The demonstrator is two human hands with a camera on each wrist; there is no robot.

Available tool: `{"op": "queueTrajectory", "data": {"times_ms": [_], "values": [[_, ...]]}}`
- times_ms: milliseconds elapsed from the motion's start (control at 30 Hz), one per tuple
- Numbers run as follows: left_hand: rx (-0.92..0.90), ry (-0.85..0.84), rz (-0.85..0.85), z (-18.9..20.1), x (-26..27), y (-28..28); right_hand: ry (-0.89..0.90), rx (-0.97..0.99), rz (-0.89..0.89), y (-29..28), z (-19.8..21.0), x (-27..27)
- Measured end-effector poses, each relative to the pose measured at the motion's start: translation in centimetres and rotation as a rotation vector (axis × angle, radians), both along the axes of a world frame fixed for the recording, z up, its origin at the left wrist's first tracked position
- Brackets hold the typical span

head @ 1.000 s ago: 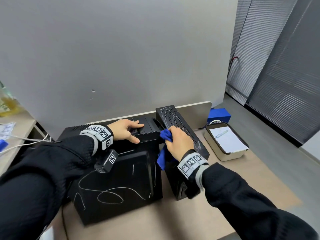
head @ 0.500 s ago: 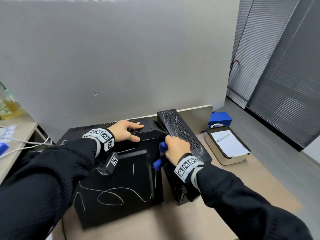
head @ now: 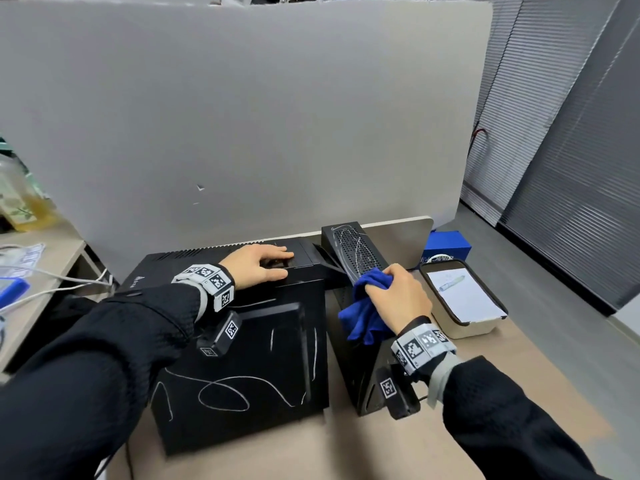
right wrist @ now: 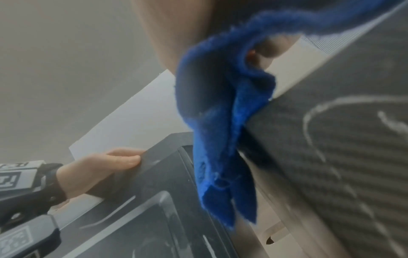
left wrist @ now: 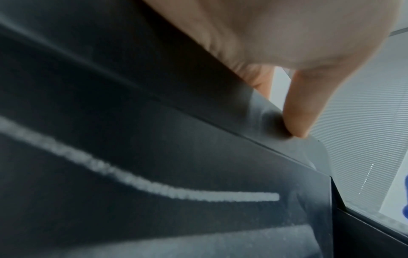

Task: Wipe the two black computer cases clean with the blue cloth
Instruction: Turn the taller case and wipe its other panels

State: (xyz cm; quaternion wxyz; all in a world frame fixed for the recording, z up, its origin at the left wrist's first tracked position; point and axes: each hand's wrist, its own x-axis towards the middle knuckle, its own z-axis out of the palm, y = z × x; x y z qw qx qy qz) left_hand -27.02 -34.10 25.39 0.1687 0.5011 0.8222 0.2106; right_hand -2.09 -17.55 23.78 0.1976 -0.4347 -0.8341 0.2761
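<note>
Two black computer cases marked with white chalk lines stand side by side on the table. The large case (head: 242,368) is on the left, and my left hand (head: 258,266) rests flat on its top near the right edge, fingers straight. The narrow case (head: 360,258) leans on the right, its perforated top scribbled white. My right hand (head: 398,299) grips the bunched blue cloth (head: 363,313) against that case's upper left edge. In the right wrist view the blue cloth (right wrist: 223,131) hangs down beside the narrow case (right wrist: 331,148). The left wrist view shows a chalk line on the large case (left wrist: 154,157).
A beige tray (head: 464,306) holding paper and a pen sits right of the narrow case, with a blue box (head: 448,245) behind it. A grey partition (head: 242,116) stands close behind the cases. White cables (head: 52,282) lie on a side desk at the left.
My right hand with the cloth slid down the narrow case's left side, then came back up onto its top edge. The left hand stayed on the large case.
</note>
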Motion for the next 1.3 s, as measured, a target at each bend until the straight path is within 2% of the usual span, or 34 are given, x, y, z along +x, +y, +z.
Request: {"op": "queueTrajectory", "data": {"times_ms": [100, 267, 333, 500, 600, 700, 900, 1067, 1200, 1300], "values": [[0.003, 0.062, 0.037, 0.2, -0.1, -0.6, -0.011, -0.001, 0.036, -0.2, -0.9, -0.4], [-0.095, 0.258, 0.004, -0.1, -0.4, -3.0, -0.061, 0.069, 0.084, 0.1, -1.4, -1.3], [-0.081, 0.334, -0.011, -0.1, 0.3, -3.3, -0.063, 0.114, 0.106, -0.1, -1.2, -1.6], [-0.014, 0.543, 0.097, -0.2, 0.6, -3.8, 0.114, 0.171, 0.299, -2.2, -0.5, -3.5], [0.083, 0.45, 0.197, -0.4, 0.7, -4.3, 0.153, 0.281, 0.441, -3.7, 0.2, -6.2], [0.141, 0.365, 0.227, -0.4, 0.9, -5.2, 0.109, 0.353, 0.443, -4.1, 0.3, -8.9], [0.004, 0.523, 0.323, -0.5, -1.1, -9.2, 0.117, 0.316, 0.391, -3.9, -0.1, -10.7], [-0.061, 0.445, 0.367, -0.5, -3.6, -12.4, 0.11, 0.349, 0.392, -3.8, -0.4, -11.3], [-0.007, 0.327, 0.408, -0.2, -4.8, -12.3, 0.273, 0.348, 0.329, -4.2, -1.4, -12.2], [-0.005, 0.346, 0.418, -0.2, -5.2, -11.8, 0.357, 0.431, 0.338, -5.6, -2.5, -13.1]]}}
